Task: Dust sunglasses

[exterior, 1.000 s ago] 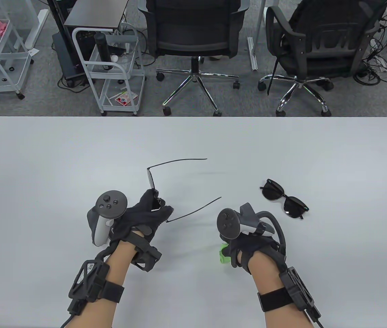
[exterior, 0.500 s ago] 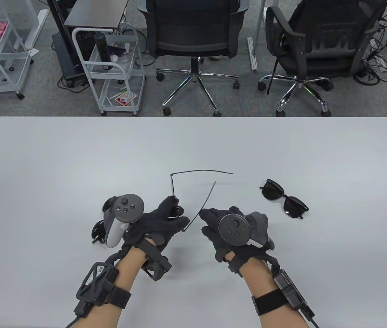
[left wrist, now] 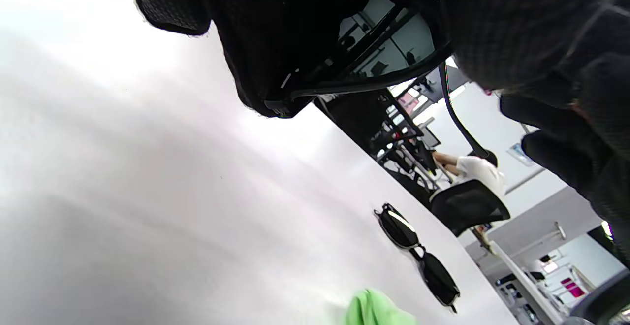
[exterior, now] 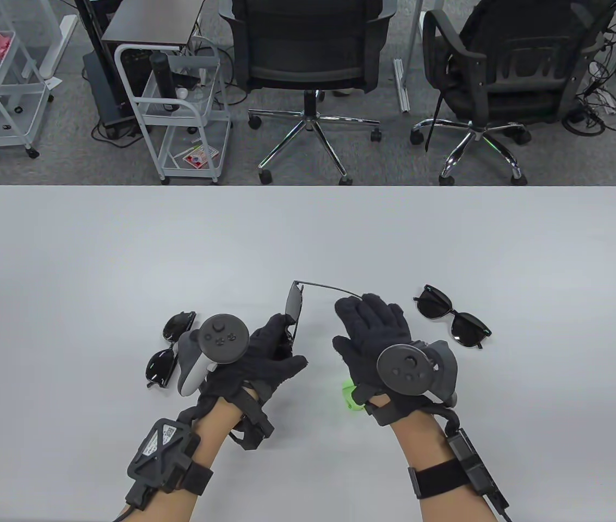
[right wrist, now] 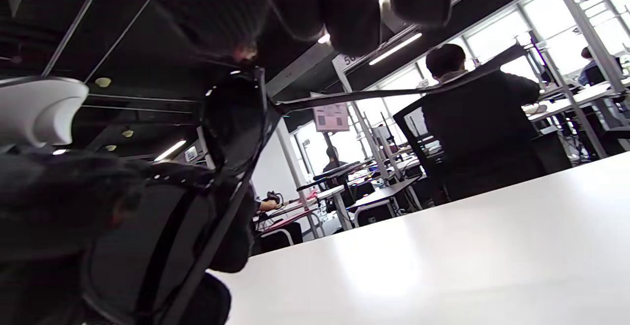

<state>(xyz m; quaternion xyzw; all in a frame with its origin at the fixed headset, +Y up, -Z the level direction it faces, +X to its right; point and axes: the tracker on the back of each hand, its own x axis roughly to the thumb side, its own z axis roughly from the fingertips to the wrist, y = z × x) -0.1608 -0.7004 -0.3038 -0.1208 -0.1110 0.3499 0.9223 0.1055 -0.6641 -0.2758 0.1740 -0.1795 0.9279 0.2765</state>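
Your left hand (exterior: 264, 356) is pinching thin-framed sunglasses (exterior: 293, 310) above the table (exterior: 68, 261); your right hand (exterior: 373, 337), fingers straight, is reaching over a temple. Only the left wrist view is showing the green cloth (left wrist: 376, 309) plainly.

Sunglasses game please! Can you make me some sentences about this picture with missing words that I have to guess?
1. The left hand holds up one pair of sunglasses above the ____.
2. Counting the held pair, there are ____ pairs of sunglasses.
3. The crumpled cloth peeking out under the right hand is coloured ____.
4. The folded pair lying alone is on the ____ side of the right hand.

Missing words: table; three; green; right
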